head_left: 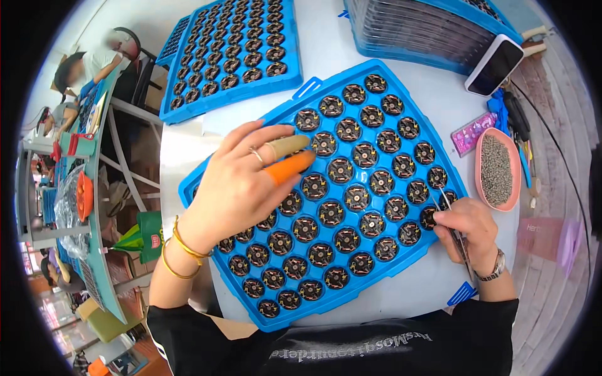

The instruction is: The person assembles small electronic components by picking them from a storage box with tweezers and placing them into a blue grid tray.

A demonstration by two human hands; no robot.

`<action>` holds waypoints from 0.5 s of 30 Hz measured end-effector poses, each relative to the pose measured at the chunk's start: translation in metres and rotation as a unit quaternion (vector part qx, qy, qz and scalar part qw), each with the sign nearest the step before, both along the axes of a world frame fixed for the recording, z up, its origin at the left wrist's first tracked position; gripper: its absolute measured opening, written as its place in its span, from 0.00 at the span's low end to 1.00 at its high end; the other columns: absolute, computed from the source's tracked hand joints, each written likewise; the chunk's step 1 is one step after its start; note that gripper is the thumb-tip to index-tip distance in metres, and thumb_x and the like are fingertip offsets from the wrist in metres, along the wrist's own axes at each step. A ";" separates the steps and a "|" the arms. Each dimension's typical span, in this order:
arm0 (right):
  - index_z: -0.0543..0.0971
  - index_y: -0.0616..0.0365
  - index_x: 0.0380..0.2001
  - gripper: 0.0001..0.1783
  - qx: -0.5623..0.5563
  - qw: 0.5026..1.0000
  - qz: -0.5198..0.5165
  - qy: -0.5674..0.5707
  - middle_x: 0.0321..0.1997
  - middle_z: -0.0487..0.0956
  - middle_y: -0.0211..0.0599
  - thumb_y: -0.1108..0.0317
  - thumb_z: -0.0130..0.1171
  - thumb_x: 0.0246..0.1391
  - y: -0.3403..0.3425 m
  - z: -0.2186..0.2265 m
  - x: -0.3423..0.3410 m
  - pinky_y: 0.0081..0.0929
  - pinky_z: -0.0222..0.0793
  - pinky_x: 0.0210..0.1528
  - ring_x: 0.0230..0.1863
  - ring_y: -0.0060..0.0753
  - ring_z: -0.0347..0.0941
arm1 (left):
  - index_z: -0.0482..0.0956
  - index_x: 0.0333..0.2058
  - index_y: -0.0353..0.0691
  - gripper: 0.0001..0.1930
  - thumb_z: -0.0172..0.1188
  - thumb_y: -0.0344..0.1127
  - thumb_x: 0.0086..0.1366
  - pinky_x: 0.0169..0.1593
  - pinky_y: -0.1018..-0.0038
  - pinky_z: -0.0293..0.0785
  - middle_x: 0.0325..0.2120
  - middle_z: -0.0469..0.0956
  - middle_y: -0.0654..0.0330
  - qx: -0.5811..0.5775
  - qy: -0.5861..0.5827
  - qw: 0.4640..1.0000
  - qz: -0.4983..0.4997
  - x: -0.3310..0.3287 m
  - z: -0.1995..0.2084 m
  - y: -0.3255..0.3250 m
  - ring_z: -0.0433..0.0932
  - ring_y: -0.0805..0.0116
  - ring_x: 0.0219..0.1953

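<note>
A blue tray [382, 277] lies tilted in front of me, its round pockets filled with rows of round black parts [340, 170] that carry small wires and a pale centre. Over the tray's upper left area, my left hand [241, 169] bends its fingers down onto one of these parts. Two of its fingers wear covers, one pale green and one orange. Its thumb tip is hidden, and so is whatever the fingertips pinch. At the tray's right edge my right hand [469, 229] grips metal tweezers [464, 254], their tips pointing at parts near the right corner.
Another filled blue tray [279, 83] stands at the back left, and stacked trays [414, 37] at the back right. A phone [495, 64] leans there. On the right sit a pink dish [515, 169] of small grey pieces and a purple packet [471, 135]. Other people work far left.
</note>
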State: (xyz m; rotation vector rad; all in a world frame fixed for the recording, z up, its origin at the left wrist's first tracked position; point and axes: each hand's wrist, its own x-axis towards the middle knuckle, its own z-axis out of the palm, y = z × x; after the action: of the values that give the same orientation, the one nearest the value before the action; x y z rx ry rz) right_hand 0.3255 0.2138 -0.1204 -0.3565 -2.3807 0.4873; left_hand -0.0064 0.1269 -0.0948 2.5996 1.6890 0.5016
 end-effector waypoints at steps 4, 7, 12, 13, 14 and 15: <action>0.82 0.57 0.36 0.18 -0.010 1.000 -0.001 -0.011 0.25 0.78 0.30 0.79 0.71 0.36 -0.001 0.000 -0.001 0.22 0.66 0.23 0.23 0.28 0.73 | 0.80 0.46 0.42 0.17 0.64 0.33 0.55 0.65 0.55 0.57 0.48 0.77 0.60 -0.023 -0.011 1.000 0.007 0.003 -0.005 0.008 0.69 0.58 0.58; 0.82 0.56 0.37 0.20 -0.012 1.000 0.003 -0.016 0.24 0.77 0.29 0.78 0.71 0.36 0.001 -0.002 -0.002 0.22 0.65 0.23 0.22 0.27 0.72 | 0.80 0.46 0.42 0.17 0.63 0.34 0.56 0.65 0.55 0.55 0.48 0.77 0.60 -0.025 0.007 1.000 0.018 0.005 -0.003 0.007 0.69 0.58 0.59; 0.81 0.57 0.39 0.18 -0.030 0.999 0.022 -0.025 0.25 0.74 0.32 0.79 0.68 0.40 0.003 -0.007 -0.002 0.23 0.62 0.23 0.22 0.29 0.69 | 0.81 0.46 0.42 0.16 0.62 0.32 0.57 0.66 0.55 0.55 0.48 0.78 0.59 0.006 0.054 0.994 0.099 -0.015 0.008 -0.004 0.72 0.56 0.56; 0.81 0.57 0.39 0.18 -0.030 0.999 0.017 -0.027 0.25 0.74 0.32 0.79 0.68 0.40 0.003 -0.007 0.000 0.23 0.62 0.23 0.22 0.29 0.69 | 0.81 0.46 0.42 0.16 0.62 0.32 0.57 0.66 0.55 0.55 0.48 0.78 0.59 0.006 0.051 0.994 0.094 -0.023 0.004 -0.008 0.72 0.56 0.56; 0.81 0.57 0.39 0.18 -0.027 0.999 0.019 -0.024 0.25 0.74 0.32 0.79 0.68 0.40 0.002 -0.006 -0.001 0.23 0.62 0.23 0.22 0.29 0.69 | 0.80 0.46 0.42 0.15 0.61 0.33 0.59 0.65 0.58 0.56 0.46 0.79 0.59 0.037 0.014 0.987 0.158 -0.034 -0.001 -0.017 0.74 0.59 0.54; 0.81 0.58 0.39 0.18 -0.022 0.999 0.020 -0.022 0.25 0.75 0.32 0.79 0.68 0.40 0.002 -0.005 -0.002 0.24 0.62 0.23 0.22 0.29 0.69 | 0.80 0.46 0.42 0.14 0.60 0.34 0.61 0.65 0.60 0.57 0.45 0.80 0.59 0.068 -0.023 0.973 0.220 -0.043 -0.008 -0.025 0.75 0.62 0.52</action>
State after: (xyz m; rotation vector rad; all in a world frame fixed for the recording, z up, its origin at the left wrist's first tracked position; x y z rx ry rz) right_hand 0.3239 0.2159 -0.1254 -0.3424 -2.4264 0.5578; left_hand -0.0490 0.1014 -0.1023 2.2594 2.2986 0.6989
